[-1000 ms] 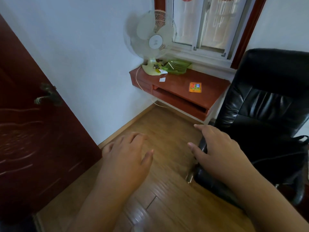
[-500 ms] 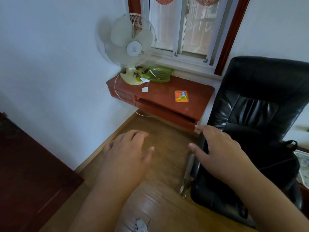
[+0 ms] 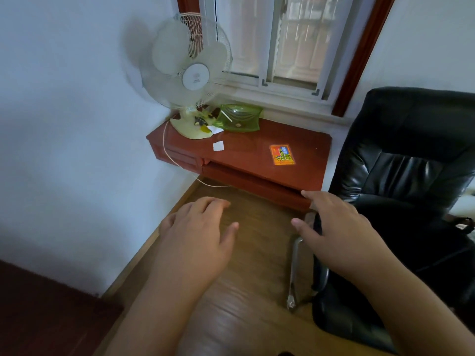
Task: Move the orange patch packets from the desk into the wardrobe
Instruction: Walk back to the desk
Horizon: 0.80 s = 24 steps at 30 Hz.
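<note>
An orange patch packet (image 3: 282,154) lies flat on the right half of the red-brown desk (image 3: 303,173) under the window. My left hand (image 3: 198,235) hovers palm down over the wooden floor, short of the desk, holding nothing with its fingers loosely spread. My right hand (image 3: 334,232) is also empty and spread, its fingertips near the desk's front right corner and over the arm of the black chair (image 3: 401,191). Both hands are well short of the packet. A dark red-brown panel (image 3: 46,312) fills the lower left corner; I cannot tell if it is the wardrobe.
A pale desk fan (image 3: 189,75) stands at the desk's back left, its cord (image 3: 177,163) hanging over the edge. A green glass dish (image 3: 239,118) sits beside it, and a small white paper (image 3: 218,145) lies on the desk. The black chair crowds the right side.
The view has swung right and closer to the desk. The dark door with its handle has slid out of sight at the left. Both hands stay empty and have neared the desk.
</note>
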Motion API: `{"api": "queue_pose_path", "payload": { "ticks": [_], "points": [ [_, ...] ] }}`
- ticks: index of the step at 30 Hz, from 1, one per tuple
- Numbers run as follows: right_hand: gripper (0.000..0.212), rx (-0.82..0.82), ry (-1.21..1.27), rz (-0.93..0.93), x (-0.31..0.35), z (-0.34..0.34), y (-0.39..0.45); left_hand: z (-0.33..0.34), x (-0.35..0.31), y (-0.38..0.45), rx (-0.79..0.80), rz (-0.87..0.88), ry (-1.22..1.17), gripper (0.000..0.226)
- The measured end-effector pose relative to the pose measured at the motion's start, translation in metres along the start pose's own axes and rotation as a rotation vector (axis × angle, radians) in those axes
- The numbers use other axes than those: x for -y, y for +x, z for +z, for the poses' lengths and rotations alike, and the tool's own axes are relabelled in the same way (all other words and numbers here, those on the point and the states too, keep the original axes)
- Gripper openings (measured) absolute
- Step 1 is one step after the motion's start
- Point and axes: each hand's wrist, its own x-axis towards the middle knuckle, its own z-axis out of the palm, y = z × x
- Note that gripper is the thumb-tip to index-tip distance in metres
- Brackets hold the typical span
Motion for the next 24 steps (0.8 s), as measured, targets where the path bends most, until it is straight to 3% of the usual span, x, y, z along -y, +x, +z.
{"api": "queue_pose_path", "payload": {
  "ticks": [12, 24],
  "points": [
    [0.066, -0.016, 0.026, -0.021, 0.014, 0.010, 0.113, -0.017, 0.014, 0.106, 0.003, -0.014, 0.043, 0.050],
    [0.067, -0.035, 0.033, 0.015, -0.009, -0.012, 0.262, -0.031, -0.028, 0.248, -0.018, 0.007, 0.033, 0.051]
  ]
}}
